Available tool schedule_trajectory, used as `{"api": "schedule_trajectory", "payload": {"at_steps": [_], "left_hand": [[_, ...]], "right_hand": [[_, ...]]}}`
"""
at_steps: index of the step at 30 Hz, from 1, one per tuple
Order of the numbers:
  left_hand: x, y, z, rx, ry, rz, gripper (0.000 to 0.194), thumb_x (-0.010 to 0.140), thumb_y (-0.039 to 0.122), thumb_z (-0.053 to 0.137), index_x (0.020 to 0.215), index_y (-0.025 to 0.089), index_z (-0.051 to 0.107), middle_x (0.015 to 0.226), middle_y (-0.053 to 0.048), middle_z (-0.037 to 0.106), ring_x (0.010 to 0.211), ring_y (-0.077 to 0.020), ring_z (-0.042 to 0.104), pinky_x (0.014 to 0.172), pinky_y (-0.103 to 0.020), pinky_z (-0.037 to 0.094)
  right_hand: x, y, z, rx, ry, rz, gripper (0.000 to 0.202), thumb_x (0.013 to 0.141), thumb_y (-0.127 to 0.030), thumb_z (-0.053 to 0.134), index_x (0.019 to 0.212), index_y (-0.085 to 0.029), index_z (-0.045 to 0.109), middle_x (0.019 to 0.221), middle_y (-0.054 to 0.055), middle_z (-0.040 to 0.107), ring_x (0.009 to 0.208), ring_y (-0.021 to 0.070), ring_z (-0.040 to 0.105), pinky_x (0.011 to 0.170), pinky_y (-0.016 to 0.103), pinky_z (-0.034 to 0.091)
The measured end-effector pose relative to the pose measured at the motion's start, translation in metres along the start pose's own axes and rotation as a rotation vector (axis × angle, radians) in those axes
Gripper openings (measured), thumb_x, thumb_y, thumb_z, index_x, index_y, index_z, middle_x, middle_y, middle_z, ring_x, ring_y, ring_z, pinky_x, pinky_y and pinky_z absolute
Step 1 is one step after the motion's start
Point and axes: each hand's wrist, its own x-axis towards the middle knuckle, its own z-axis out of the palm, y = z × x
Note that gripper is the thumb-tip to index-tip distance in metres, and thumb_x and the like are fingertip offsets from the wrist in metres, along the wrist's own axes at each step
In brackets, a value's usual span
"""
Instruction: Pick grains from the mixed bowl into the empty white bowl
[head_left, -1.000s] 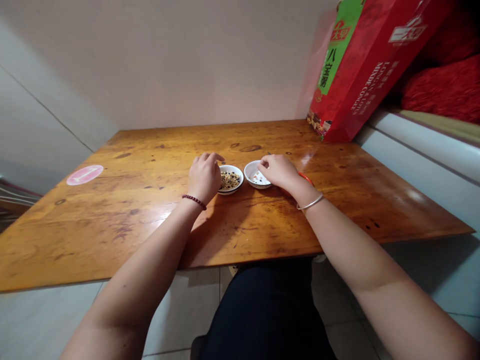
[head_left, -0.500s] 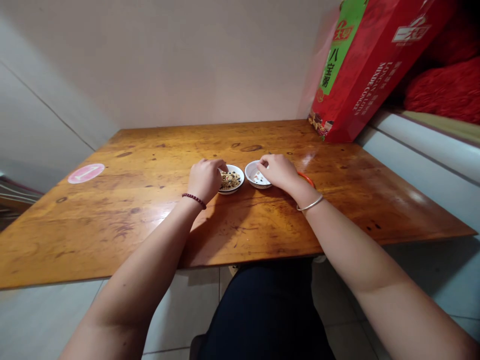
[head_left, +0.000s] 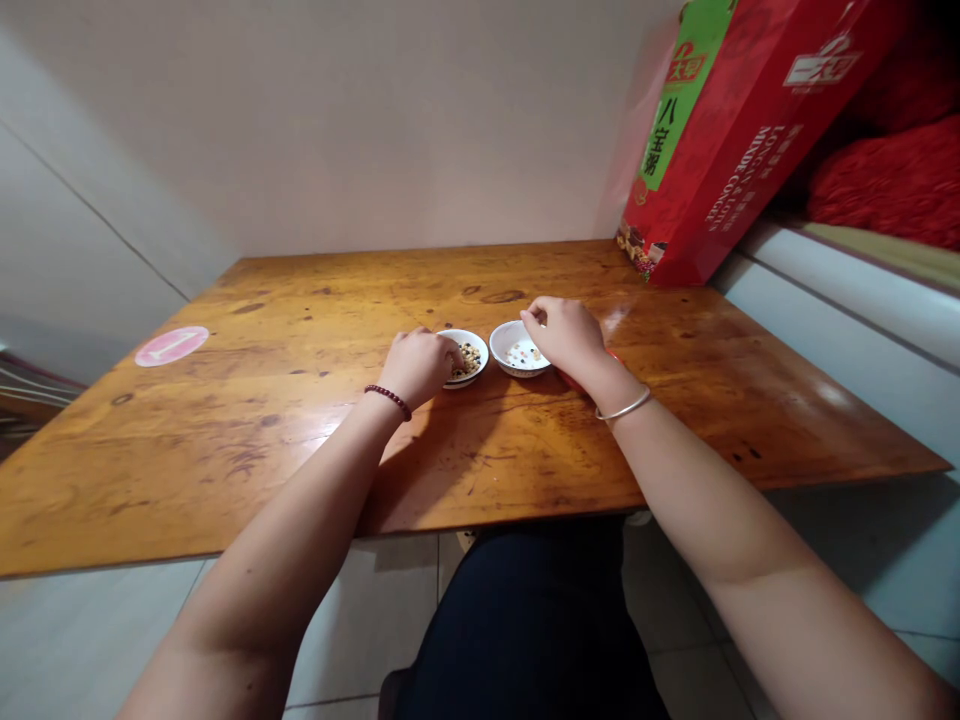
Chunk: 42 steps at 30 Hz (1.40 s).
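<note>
Two small white bowls stand side by side. In the left bowl point(head_left: 466, 382) lies a heap of mixed grains and beans point(head_left: 471, 358), yellowish and black. My left hand point(head_left: 420, 368) reaches over its rim, fingers curled together down among the grains; what they hold, if anything, is hidden. The right bowl point(head_left: 508, 338) has only a few scattered grains point(head_left: 523, 355) on its bottom. Above its right rim is my right hand point(head_left: 568, 335), thumb and forefinger pinched together. Anything between those fingertips is too small to make out.
Both bowls rest on a wooden table point(head_left: 285, 440). A red object point(head_left: 568, 382) is partly hidden beneath my right wrist. A tall red carton point(head_left: 720, 150) stands at the back right corner, beside a red fluffy cloth point(head_left: 892, 185). A pink round sticker point(head_left: 172, 346) lies at the left.
My left fingers have gone lower into the grains. My right hand has lifted slightly and moved right, away from the inside of its bowl, so more of the bowl shows.
</note>
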Motion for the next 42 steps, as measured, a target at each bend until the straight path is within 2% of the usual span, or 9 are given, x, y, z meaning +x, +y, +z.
{"api": "schedule_trajectory", "payload": {"at_steps": [10,15,21,27,33,37,42], "left_hand": [[-0.002,0.004,-0.003,0.066,-0.032,0.019,0.038,0.083,0.012,0.05,0.092,0.028,0.084,0.091,-0.006,0.078,0.094,-0.0281,0.068,0.083,-0.037,0.048],[0.0,0.002,-0.001,0.014,0.032,-0.004,0.038,0.082,0.01,0.051,0.095,0.026,0.083,0.093,-0.008,0.078,0.1,-0.0282,0.067,0.089,-0.037,0.049],[0.001,0.0,-0.001,-0.162,0.1,-0.041,0.03,0.086,0.019,0.055,0.101,0.022,0.081,0.103,-0.005,0.079,0.099,-0.0278,0.068,0.089,-0.036,0.052],[0.001,-0.001,-0.001,-0.131,0.066,-0.086,0.028,0.088,0.021,0.056,0.105,0.021,0.079,0.108,-0.006,0.078,0.102,-0.0274,0.069,0.089,-0.034,0.05],[0.001,-0.005,0.004,-0.037,-0.029,-0.09,0.022,0.088,0.029,0.059,0.097,0.026,0.079,0.098,-0.006,0.078,0.093,-0.0295,0.07,0.076,-0.035,0.048],[0.003,-0.008,0.007,-0.082,-0.043,-0.109,0.021,0.086,0.033,0.065,0.1,0.027,0.08,0.103,-0.004,0.079,0.095,-0.0279,0.07,0.075,-0.033,0.047],[0.003,-0.008,0.002,-0.094,-0.1,-0.099,0.019,0.087,0.034,0.065,0.096,0.03,0.081,0.1,-0.001,0.079,0.089,-0.0238,0.07,0.069,-0.03,0.043]], "right_hand": [[-0.002,-0.003,0.005,-0.024,0.01,-0.017,0.028,0.095,-0.04,0.052,0.094,-0.024,0.075,0.093,0.009,0.078,0.086,0.0257,0.07,0.072,0.033,0.045],[-0.002,-0.003,0.007,-0.006,0.036,-0.029,0.028,0.094,-0.04,0.052,0.091,-0.023,0.075,0.092,0.009,0.078,0.085,0.0262,0.07,0.069,0.033,0.044],[-0.002,-0.004,0.009,0.052,0.061,-0.048,0.027,0.094,-0.039,0.054,0.09,-0.022,0.075,0.092,0.009,0.078,0.082,0.0249,0.069,0.069,0.033,0.044],[-0.003,-0.005,0.01,0.057,0.052,-0.066,0.026,0.094,-0.039,0.055,0.09,-0.023,0.075,0.092,0.008,0.078,0.082,0.0242,0.069,0.068,0.032,0.043],[-0.004,-0.006,0.01,0.044,0.054,-0.083,0.028,0.095,-0.039,0.053,0.09,-0.023,0.075,0.093,0.008,0.078,0.083,0.0251,0.069,0.067,0.032,0.041],[-0.005,-0.008,0.008,0.04,0.049,-0.087,0.028,0.096,-0.039,0.053,0.092,-0.023,0.075,0.094,0.008,0.078,0.085,0.0243,0.069,0.069,0.031,0.042],[-0.007,-0.009,0.008,0.04,0.043,-0.083,0.028,0.096,-0.039,0.052,0.093,-0.023,0.075,0.095,0.007,0.078,0.085,0.0238,0.069,0.069,0.031,0.041]]}}
